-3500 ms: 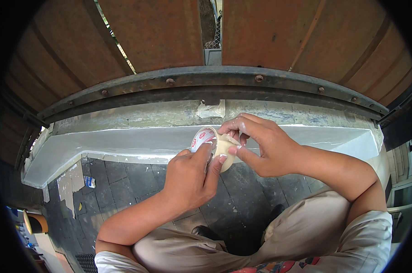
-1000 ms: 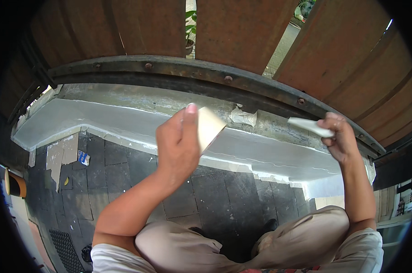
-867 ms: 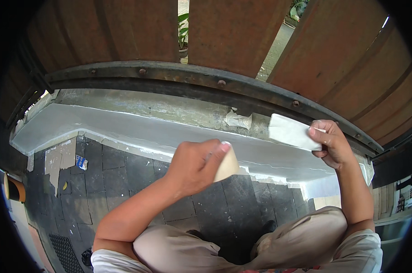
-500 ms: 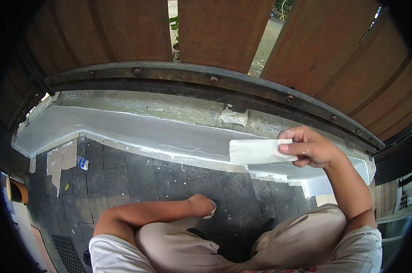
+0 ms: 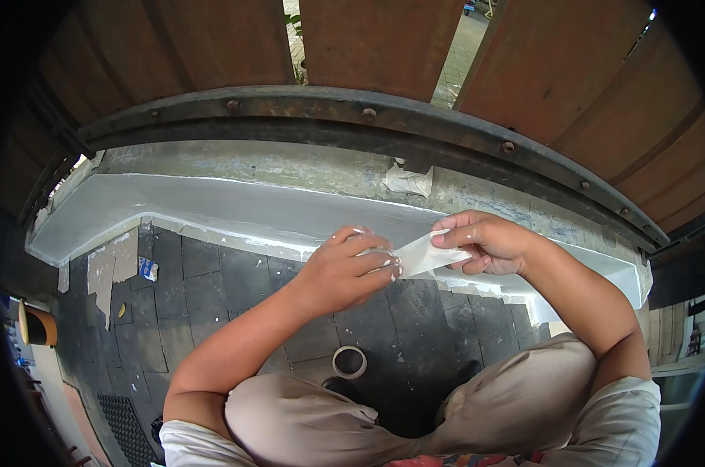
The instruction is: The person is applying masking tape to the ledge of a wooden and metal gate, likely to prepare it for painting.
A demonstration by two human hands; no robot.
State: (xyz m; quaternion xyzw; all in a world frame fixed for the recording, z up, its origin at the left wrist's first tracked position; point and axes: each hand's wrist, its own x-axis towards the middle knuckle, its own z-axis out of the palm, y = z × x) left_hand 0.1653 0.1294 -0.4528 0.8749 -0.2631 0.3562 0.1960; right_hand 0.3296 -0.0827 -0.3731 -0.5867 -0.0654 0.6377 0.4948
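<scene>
Both forearms rise from the lower corners of the frame, elbows bent, and the 2 hands come close together near the centre. The left hand [image 5: 351,267] has its back to the camera, fingers curled toward the right; its grip meets the left end of a pale strip [image 5: 424,258], though whether it is pinched there I cannot tell. The right hand [image 5: 481,245] is turned inward, its grip closed — thumb over fingers — on the strip's right end. The strip slants between them, left end lower, in front of the grey ledge [image 5: 235,208].

The cream tape roll [image 5: 349,363] lies on the dark floor [image 5: 228,300], ring opening up, at lower centre, near the person's trousers [image 5: 302,416].

In the frame 0.9 s ago the left hand had the roll; at 0.5 s ago that hand was low, near the floor. Now the roll is out of it and the hand is raised to the strip — which then hung nearly level from the right hand alone.
</scene>
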